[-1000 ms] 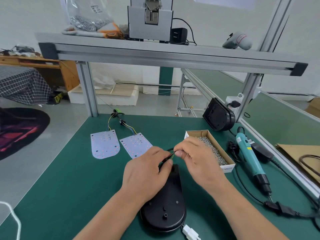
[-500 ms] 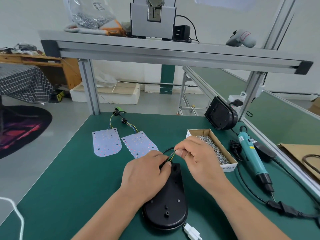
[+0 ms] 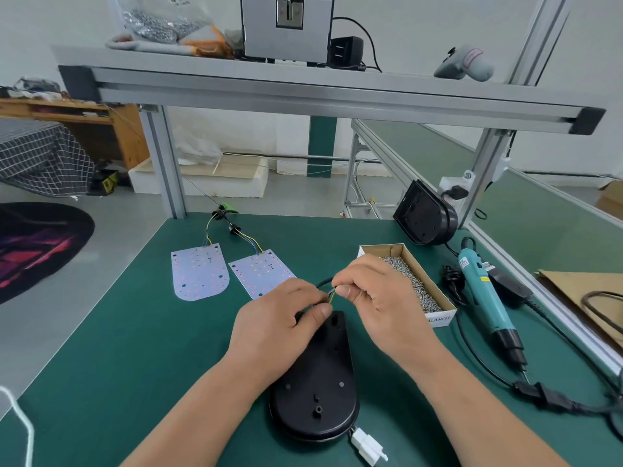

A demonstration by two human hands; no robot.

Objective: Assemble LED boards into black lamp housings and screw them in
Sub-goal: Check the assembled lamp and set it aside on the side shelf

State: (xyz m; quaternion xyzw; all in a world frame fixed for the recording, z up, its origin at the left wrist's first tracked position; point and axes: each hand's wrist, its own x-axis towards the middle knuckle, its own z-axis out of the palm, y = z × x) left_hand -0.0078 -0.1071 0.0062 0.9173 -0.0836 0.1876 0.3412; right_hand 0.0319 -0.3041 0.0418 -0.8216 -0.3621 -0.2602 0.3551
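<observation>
Hands [image 3: 279, 318] pinching coloured wires [image 3: 331, 295], black housing [image 3: 317, 382] beneath

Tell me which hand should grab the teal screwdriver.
Right, likely: the screwdriver lies past the screw box from the right hand; the left hand is farther off, at the housing. Both pinch the wires.

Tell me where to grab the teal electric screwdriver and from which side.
Take the teal screwdriver round its straight barrel, mid-length, fingers coming from above and the left. It lies flat on the mat, bit end towards the person, and a black adapter sits close against its right side.
</observation>
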